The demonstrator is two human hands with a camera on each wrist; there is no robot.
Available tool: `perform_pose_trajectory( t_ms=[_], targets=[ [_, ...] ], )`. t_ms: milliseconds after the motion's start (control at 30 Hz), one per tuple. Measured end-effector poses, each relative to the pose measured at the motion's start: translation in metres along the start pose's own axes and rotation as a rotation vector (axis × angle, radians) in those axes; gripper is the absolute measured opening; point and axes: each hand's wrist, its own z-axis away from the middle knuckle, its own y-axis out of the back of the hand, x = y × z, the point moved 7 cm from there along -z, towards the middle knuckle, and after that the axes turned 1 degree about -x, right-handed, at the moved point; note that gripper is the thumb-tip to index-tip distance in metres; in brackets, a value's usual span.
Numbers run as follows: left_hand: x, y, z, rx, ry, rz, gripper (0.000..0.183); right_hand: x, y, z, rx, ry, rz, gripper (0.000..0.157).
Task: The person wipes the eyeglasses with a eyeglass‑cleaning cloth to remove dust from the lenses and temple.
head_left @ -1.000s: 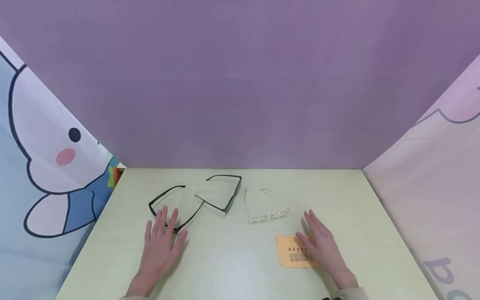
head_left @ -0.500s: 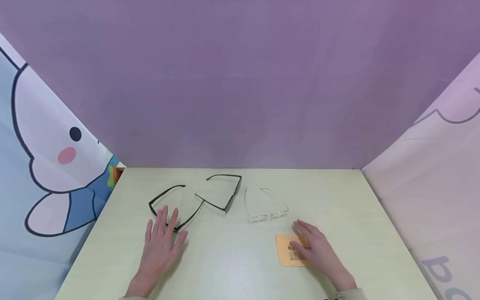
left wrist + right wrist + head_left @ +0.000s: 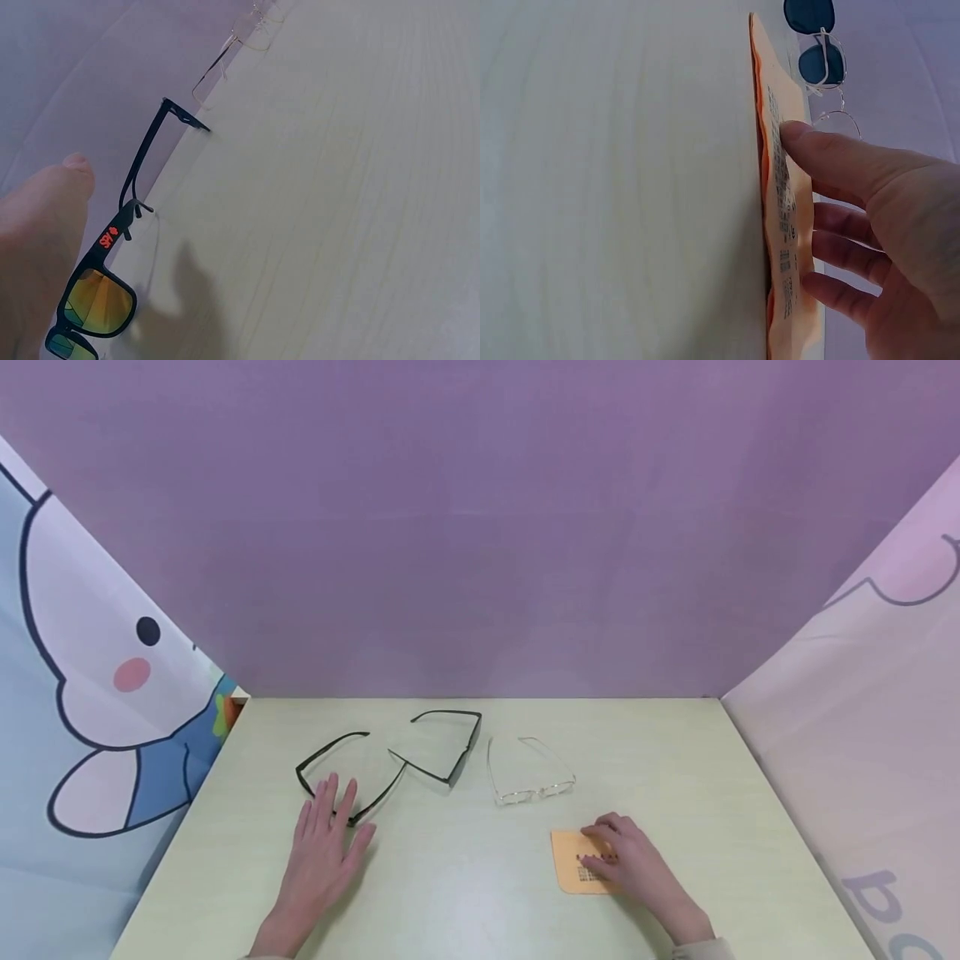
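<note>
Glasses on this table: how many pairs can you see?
3: an orange-lensed pair partly hidden by the left hand, a dark-lensed pair beyond it toward the middle, and a thin-framed pair farther right. No others show.

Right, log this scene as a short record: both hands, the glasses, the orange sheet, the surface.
Left hand: fingers extended over the mirror-lensed glasses; contact unclear
Right hand: thumb and fingers apart at the orange sheet; contact unclear
Glasses count: three, arms unfolded
Glasses, left to right: mirror-lensed glasses, dark-lensed glasses, thin-framed glasses
Orange sheet: printed, nearer the person than the thin-framed glasses
Surface: pale table
</note>
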Motion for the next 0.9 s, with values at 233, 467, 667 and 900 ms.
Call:
perform_pose_trajectory(
  t_ms=[233,467,667,900],
  targets=[
    [0.003,-0.001,-0.001,0.003,-0.023,-0.001,0.069,0.007,-0.005,-0.004,-0.098,-0.117,-0.055,0.019],
    [0.007,-0.001,-0.002,0.004,-0.033,-0.008,0.068,0.003,-0.002,-0.006,-0.100,-0.112,-0.048,0.019],
    [0.009,0.000,-0.002,0.005,-0.040,-0.022,0.068,0.003,0.001,-0.006,-0.096,-0.177,-0.074,0.021],
    [0.008,0.000,-0.001,0.004,-0.044,-0.008,0.067,0.002,0.019,-0.008,0.042,-0.173,-0.158,0.021]
  ],
)
